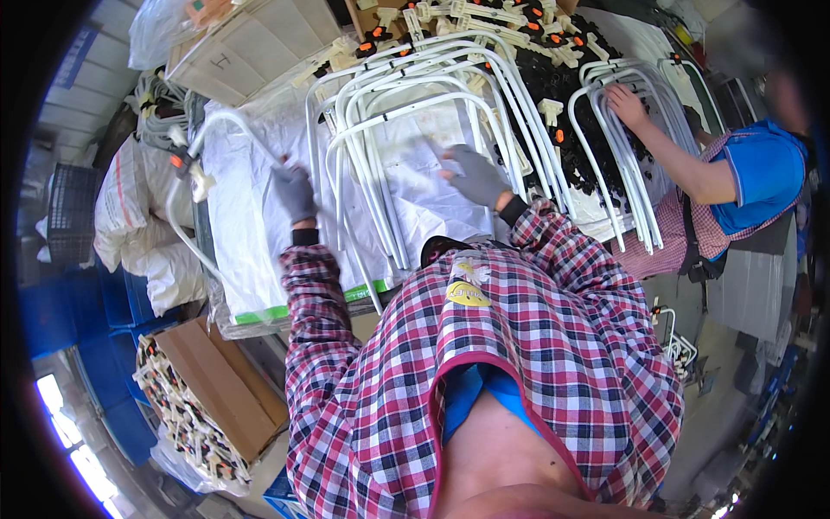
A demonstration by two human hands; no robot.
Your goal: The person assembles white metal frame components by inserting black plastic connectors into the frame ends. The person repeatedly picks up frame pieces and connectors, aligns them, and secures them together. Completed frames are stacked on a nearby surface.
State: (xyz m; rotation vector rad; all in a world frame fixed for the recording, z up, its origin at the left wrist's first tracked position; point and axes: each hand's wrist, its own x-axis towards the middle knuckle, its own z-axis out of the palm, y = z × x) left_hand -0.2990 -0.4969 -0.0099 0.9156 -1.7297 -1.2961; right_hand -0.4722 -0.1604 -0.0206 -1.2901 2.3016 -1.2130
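Note:
My left hand (296,192), in a grey glove with bare fingertips, is closed on one end of a white U-shaped tube frame (235,119). The frame hangs tilted over the table's left edge. A cream plastic fitting with an orange and black part (183,163) sits on its far leg. My right hand (477,178), gloved alike, is over the white sheet (406,147), fingers apart and somewhat blurred, nothing visible in them. Beside and beyond it, several white tube frames (380,123) lie overlapped, their bends facing away from me and black bits on the bends.
At the right, a co-worker's hand (626,105) touches another stack of white frames (596,143). Cream fittings (493,26) and black parts (575,95) are heaped at the back. A wooden crate (251,52) stands back left; white sacks (143,216) and a carton (212,381) of fittings are left.

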